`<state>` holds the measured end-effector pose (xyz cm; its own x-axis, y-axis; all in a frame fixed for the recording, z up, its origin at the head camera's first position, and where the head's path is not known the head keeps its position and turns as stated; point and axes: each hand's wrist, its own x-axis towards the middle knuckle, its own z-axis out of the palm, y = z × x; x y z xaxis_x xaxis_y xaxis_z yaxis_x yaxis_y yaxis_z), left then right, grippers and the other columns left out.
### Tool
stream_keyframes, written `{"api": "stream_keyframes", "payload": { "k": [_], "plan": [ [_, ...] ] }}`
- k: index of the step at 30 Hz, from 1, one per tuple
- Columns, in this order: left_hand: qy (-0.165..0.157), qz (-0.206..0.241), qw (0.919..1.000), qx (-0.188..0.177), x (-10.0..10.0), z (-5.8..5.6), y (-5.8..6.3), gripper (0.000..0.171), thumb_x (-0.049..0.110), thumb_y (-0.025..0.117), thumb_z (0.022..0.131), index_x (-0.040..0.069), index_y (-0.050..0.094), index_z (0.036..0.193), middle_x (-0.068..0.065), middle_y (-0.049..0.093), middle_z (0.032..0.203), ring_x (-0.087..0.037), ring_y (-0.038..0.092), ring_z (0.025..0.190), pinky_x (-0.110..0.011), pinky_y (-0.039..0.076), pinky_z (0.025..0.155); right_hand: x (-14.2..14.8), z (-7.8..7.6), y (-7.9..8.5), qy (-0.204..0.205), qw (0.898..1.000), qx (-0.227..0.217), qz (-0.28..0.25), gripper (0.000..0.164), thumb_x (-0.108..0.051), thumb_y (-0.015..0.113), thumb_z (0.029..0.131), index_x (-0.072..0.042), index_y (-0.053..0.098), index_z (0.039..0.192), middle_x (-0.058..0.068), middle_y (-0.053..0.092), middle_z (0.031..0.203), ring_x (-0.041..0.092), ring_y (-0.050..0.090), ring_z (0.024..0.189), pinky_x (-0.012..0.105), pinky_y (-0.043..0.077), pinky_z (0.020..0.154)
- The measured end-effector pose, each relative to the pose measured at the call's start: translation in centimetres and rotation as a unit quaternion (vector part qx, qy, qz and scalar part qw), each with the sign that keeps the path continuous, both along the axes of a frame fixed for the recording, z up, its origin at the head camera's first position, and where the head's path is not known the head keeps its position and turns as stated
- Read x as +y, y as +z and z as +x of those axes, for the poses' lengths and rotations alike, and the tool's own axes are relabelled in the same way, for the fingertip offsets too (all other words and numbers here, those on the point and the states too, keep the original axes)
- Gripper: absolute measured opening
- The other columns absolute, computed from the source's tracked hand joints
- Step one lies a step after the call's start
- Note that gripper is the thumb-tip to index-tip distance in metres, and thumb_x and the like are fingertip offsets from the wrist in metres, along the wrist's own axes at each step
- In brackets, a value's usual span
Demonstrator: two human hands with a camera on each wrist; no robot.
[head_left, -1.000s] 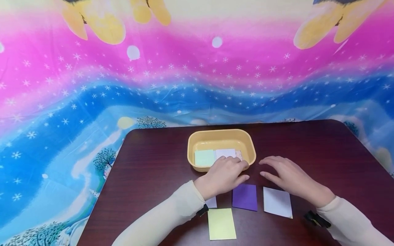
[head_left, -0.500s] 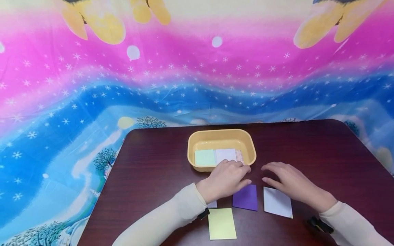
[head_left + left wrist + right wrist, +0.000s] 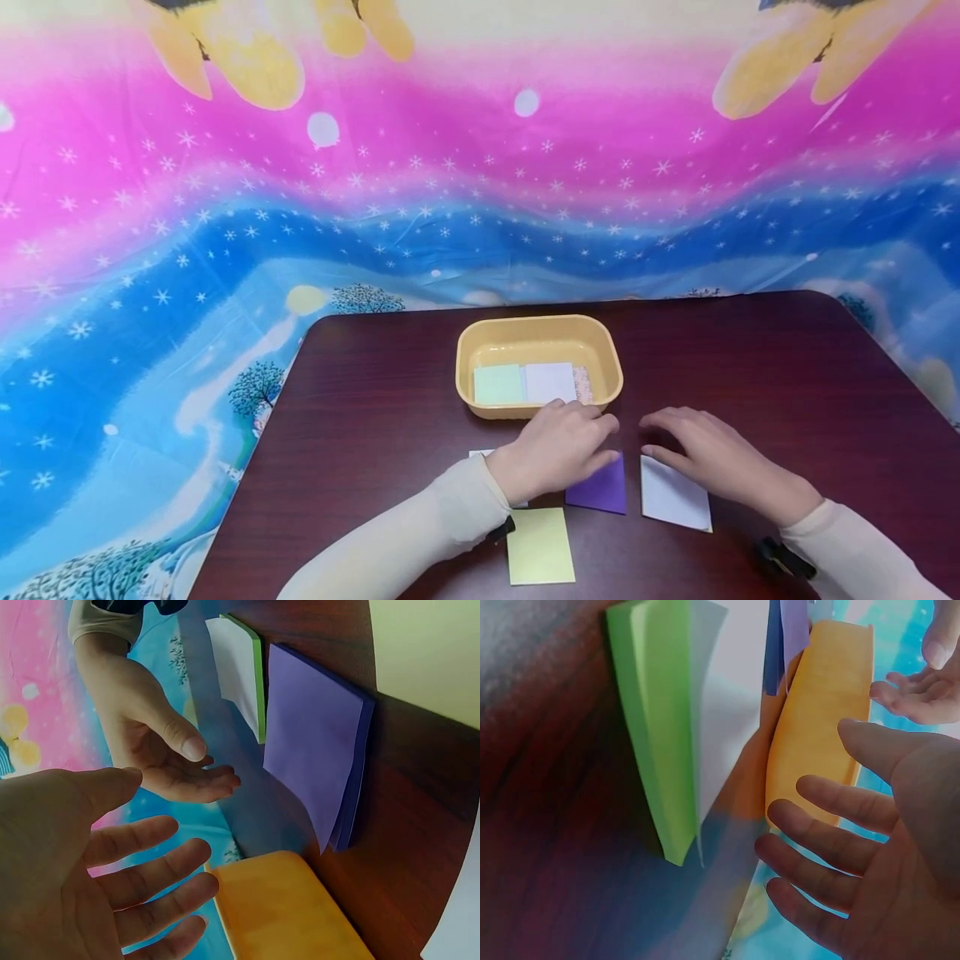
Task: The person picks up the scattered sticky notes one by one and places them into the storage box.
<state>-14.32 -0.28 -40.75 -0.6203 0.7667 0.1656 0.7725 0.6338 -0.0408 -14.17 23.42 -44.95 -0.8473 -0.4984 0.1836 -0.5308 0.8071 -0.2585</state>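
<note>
My left hand (image 3: 558, 448) hovers in front of the yellow plastic bin (image 3: 540, 327), partly over a purple sticky-note pad (image 3: 606, 490). Its fingers are relaxed and hold nothing, as the left wrist view confirms. To the right, my right hand (image 3: 720, 454) is held above the far edge of a white-topped note pad (image 3: 675, 497). Loose, spread fingers (image 3: 825, 847) show nothing in that hand. Green sheets (image 3: 660, 735) lie under the white top of this pad in the right wrist view. Another pale pad (image 3: 480, 453) is mostly hidden by my left hand and sleeve.
Inside the bin lie a mint-green pad (image 3: 497, 385), a white pad (image 3: 550, 381) and a pink patterned piece (image 3: 583, 385). A pale yellow pad (image 3: 540, 547) lies nearest me on the dark wooden table (image 3: 375, 417). A printed cloth (image 3: 450, 167) hangs behind.
Both hands have drawn slightly back toward me and to the right, the left one coming away from the bin's front rim. The pads and bin stay where they were.
</note>
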Motion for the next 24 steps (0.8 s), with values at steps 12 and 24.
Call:
{"api": "stream_keyframes", "payload": {
  "k": [12,24],
  "plan": [
    [-0.012,-0.003,0.9993,0.035,0.4,0.4,-1.3,0.027,0.049,0.052,0.09,0.027,0.063,0.1,0.013,0.06,0.087,-0.007,0.057,0.079,-0.022,0.037,0.06,0.1,0.8,-0.7,-0.001,1.0,-0.015,0.004,0.03,-0.031,0.071,0.079,-0.014,0.068,0.104,-0.006,0.065,0.097,0.013,0.061,0.09,0.038,0.049,0.076],
    [-0.013,-0.022,0.9995,0.017,0.7,0.5,-2.8,0.028,0.05,0.052,0.089,0.026,0.062,0.1,0.011,0.062,0.089,-0.008,0.057,0.078,-0.024,0.038,0.062,0.6,1.3,-0.7,-0.009,0.999,-0.036,0.021,0.038,-0.035,0.073,0.075,-0.013,0.067,0.105,-0.004,0.065,0.099,0.015,0.061,0.091,0.038,0.05,0.075]
  ]
}}
